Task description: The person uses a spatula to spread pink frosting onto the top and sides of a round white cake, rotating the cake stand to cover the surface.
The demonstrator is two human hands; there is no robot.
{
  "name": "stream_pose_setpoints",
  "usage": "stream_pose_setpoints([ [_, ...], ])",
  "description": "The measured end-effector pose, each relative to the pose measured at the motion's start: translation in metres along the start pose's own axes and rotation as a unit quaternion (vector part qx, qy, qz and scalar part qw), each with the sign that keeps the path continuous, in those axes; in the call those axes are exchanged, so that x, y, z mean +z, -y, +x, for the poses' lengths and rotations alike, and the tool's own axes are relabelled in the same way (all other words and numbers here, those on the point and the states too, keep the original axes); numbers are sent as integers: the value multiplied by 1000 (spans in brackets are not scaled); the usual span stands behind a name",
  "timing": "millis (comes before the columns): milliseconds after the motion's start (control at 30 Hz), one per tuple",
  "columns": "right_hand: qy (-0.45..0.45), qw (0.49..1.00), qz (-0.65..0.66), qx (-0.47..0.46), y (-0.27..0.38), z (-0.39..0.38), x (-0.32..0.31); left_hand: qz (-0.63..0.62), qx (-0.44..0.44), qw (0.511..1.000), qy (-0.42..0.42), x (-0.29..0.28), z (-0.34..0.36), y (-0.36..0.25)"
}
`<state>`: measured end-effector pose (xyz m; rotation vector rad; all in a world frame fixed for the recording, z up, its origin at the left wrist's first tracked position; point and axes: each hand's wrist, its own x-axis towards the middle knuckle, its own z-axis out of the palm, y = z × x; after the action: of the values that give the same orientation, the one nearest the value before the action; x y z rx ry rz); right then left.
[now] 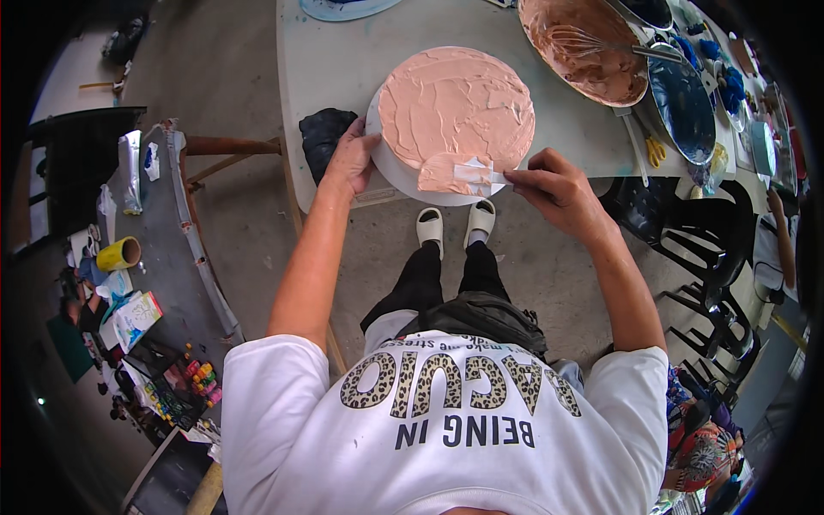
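A round cake with uneven peach-pink frosting on top stands on a white round cake board near the table's front edge. My left hand grips the left rim of the board, fingers partly hidden. In my right hand, at the cake's lower right, is the thin handle of a white flat spatula, pinched between thumb and fingers. Its blade lies over the near edge of the cake, thickly coated with the same frosting. A dark crumpled bundle lies next to my left hand.
A big bowl of peach frosting with a whisk stands at the back right. Beside it are a blue-smeared bowl, a white-handled tool and yellow scissors. Black chairs stand to the right, a cluttered grey table left.
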<state>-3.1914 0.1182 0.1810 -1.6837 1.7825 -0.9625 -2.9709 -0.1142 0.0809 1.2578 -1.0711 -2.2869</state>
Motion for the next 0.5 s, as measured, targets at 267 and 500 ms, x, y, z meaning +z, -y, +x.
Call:
stream_pose_setpoints([
  [267, -36, 997, -22, 64, -13, -32, -24, -28, -15, 999, 16, -2, 8, -5],
  [500, -149, 985, -6, 85, -23, -37, -22, -57, -15, 998, -17, 4, 2, -4],
])
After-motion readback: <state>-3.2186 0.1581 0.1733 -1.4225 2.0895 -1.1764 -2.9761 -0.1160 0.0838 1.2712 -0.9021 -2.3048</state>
